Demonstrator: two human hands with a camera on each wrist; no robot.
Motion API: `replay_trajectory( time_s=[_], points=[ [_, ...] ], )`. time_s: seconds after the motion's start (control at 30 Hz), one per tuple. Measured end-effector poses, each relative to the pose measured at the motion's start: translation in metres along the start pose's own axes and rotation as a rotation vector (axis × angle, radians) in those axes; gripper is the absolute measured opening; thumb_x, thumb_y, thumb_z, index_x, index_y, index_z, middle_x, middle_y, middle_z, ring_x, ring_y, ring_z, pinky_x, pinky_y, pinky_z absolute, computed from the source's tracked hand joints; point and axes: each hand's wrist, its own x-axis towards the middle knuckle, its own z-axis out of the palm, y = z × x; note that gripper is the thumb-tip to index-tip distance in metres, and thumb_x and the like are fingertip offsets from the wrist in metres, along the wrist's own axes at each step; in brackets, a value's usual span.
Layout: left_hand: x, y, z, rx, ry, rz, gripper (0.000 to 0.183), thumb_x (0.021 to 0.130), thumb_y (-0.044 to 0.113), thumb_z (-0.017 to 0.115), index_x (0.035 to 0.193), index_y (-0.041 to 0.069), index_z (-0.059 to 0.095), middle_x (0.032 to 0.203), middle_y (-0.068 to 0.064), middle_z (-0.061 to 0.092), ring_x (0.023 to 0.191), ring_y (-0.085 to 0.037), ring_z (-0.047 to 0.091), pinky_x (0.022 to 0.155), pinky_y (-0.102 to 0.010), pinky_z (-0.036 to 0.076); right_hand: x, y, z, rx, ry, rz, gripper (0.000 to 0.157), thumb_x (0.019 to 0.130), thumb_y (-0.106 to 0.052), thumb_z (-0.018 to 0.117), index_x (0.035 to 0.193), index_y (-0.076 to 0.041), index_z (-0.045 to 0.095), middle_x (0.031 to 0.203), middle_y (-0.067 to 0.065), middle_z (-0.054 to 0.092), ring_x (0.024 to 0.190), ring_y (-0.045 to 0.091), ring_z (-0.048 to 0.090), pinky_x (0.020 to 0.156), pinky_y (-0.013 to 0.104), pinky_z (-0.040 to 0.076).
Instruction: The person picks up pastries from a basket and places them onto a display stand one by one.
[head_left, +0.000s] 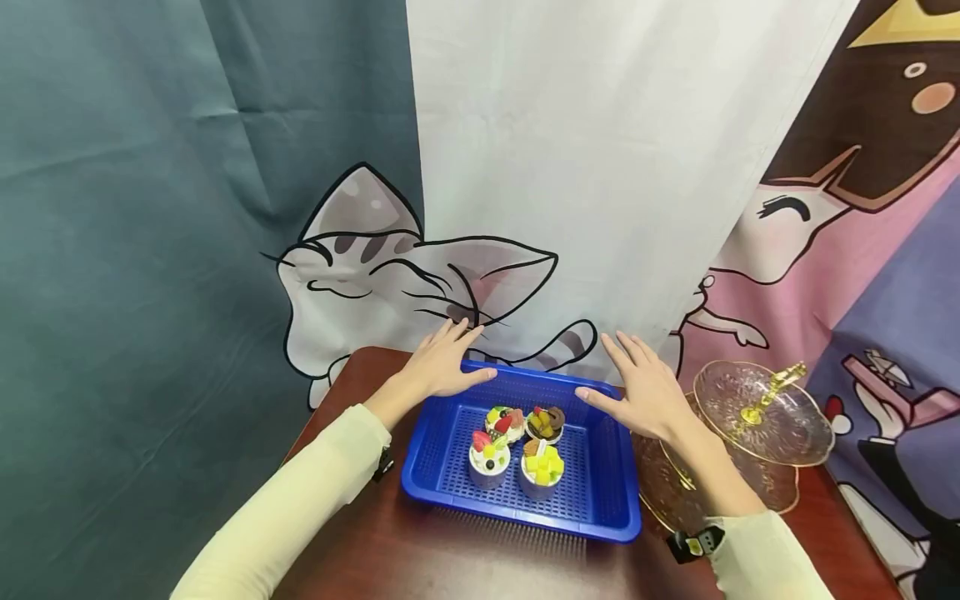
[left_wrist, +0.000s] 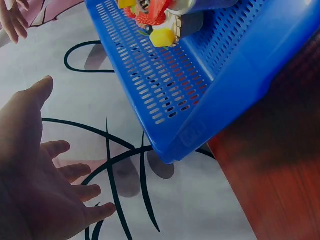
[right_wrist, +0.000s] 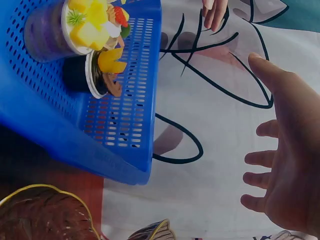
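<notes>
A blue plastic basket (head_left: 521, 518) with slotted walls sits on the table, holding several dessert cups. Nearest are a strawberry-topped cup (head_left: 489, 462) and a cup with yellow fruit cubes (head_left: 542, 471). Behind them stand a mixed-fruit dessert (head_left: 504, 422) and a dark dessert cup (head_left: 545, 423), also seen beside the yellow-topped one in the right wrist view. My left hand (head_left: 446, 362), fingers spread and holding nothing, hovers over the basket's far left corner. Over the far right corner my right hand (head_left: 641, 385) is likewise spread, with nothing in it.
To the right stands a tiered clear glass tray (head_left: 765, 417) with gold rims and a gold handle (head_left: 776, 392), close to my right forearm. The reddish-brown table (head_left: 375, 550) backs onto a curtain (head_left: 600, 167) printed with cartoon figures.
</notes>
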Motion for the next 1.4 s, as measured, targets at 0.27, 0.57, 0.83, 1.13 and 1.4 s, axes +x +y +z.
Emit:
replay_trajectory(
  time_s=[0.27,0.57,0.83,1.13,1.4],
  points=[
    [-0.002,-0.004,0.002,-0.077,0.020,0.024,0.090,0.086,0.079,0.046,0.158,0.032,0.022,0.165,-0.004,0.018,0.152,-0.029,0.010,0.117,-0.058,0.017,-0.006,0.003,0.005,0.047,0.015,0.000,0.101,0.082,-0.073,0.061,0.158,-0.018,0.024,0.159,0.019,0.029,0.145,0.043,0.023,0.107,0.071,0.024],
    [-0.001,-0.027,0.019,-0.371,0.080,0.000,0.078,0.093,0.065,0.053,0.157,0.026,0.028,0.161,-0.006,0.029,0.146,-0.031,0.029,0.113,-0.058,0.028,-0.010,-0.005,0.033,0.229,0.002,0.007,0.101,0.084,-0.068,0.065,0.158,-0.014,0.023,0.156,0.019,0.033,0.141,0.042,0.031,0.108,0.064,0.030],
    [-0.001,-0.043,0.044,-0.523,0.073,-0.103,0.067,0.098,0.049,0.054,0.155,0.020,0.033,0.156,-0.013,0.038,0.142,-0.036,0.035,0.111,-0.060,0.030,-0.011,-0.008,0.075,0.411,0.007,0.078,0.102,0.080,-0.064,0.072,0.156,-0.012,0.028,0.147,0.016,0.046,0.135,0.036,0.043,0.107,0.059,0.036],
    [-0.005,-0.055,0.067,-0.836,-0.018,-0.248,0.063,0.103,0.026,0.052,0.158,0.017,0.023,0.152,-0.019,0.041,0.137,-0.039,0.041,0.111,-0.056,0.032,-0.006,-0.019,0.098,0.465,-0.023,0.113,0.091,0.078,-0.054,0.080,0.147,-0.006,0.042,0.132,0.017,0.058,0.120,0.035,0.055,0.097,0.055,0.046],
    [-0.008,-0.064,0.073,-0.978,-0.090,-0.312,0.050,0.104,0.020,0.048,0.151,0.010,0.033,0.139,-0.019,0.052,0.115,-0.031,0.060,0.094,-0.045,0.050,0.000,-0.027,0.113,0.408,-0.110,0.120,0.077,0.079,-0.037,0.084,0.139,0.000,0.051,0.129,0.017,0.059,0.118,0.034,0.057,0.097,0.053,0.047]
  ],
)
